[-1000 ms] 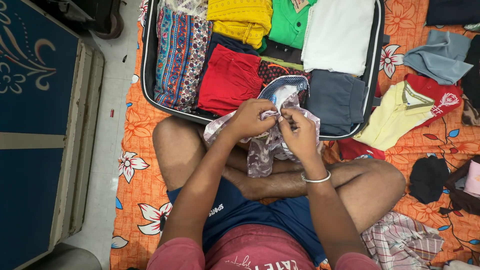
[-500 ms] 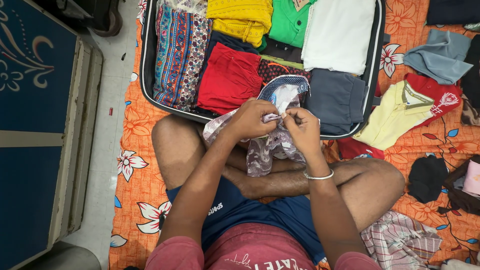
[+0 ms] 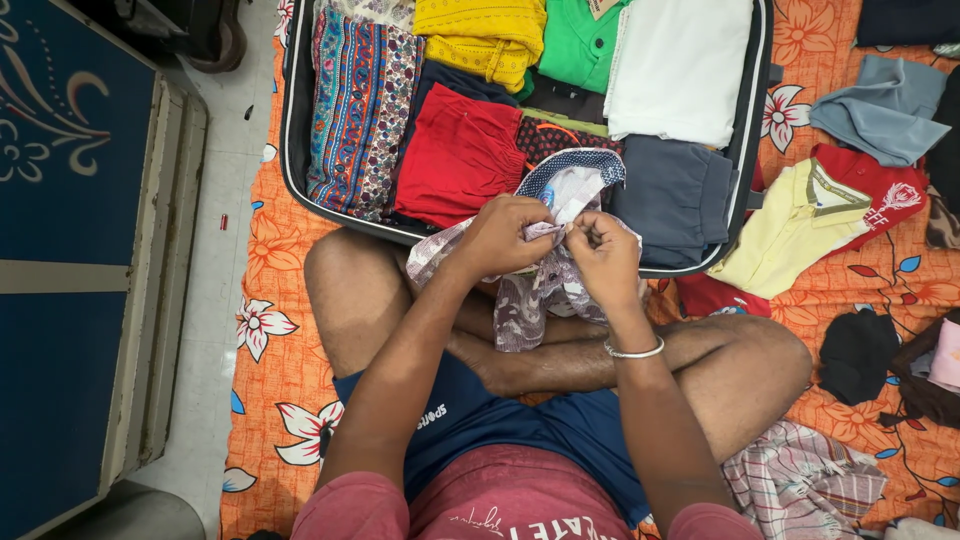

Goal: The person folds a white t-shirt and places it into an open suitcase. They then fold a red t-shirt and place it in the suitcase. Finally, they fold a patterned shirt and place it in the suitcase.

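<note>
- Orange floral bedsheet [image 3: 270,250] covered the surface on which the person sat cross-legged; loose garments lay scattered over its right part.
- Black open suitcase [image 3: 292,150] lay on the sheet just beyond the knees, packed with folded clothes.
- White folded garment [image 3: 680,70] occupied the upper right of the case, with a grey folded piece [image 3: 675,200] just below it.
- Multicoloured patterned cloth [image 3: 360,110] filled the left side of the case; a red folded garment [image 3: 460,160] lay beside it, and yellow [image 3: 480,35] and green [image 3: 575,45] pieces sat above.
- Pale yellow polo shirt [image 3: 790,225] with red collar lay outside the case to the right, touching its edge.
- Checked cloth [image 3: 800,480] lay crumpled by the right thigh.
- Mauve printed shirt [image 3: 530,300] hung over the near rim of the case and down onto the shins; its dotted collar rested on the packed clothes.
- Left hand [image 3: 500,235] was closed, pinching the shirt's front edge.
- Right hand [image 3: 605,260] pinched the same edge, fingertips meeting those of the left hand.
- Silver bangle [image 3: 632,351] circled the right wrist.
</note>
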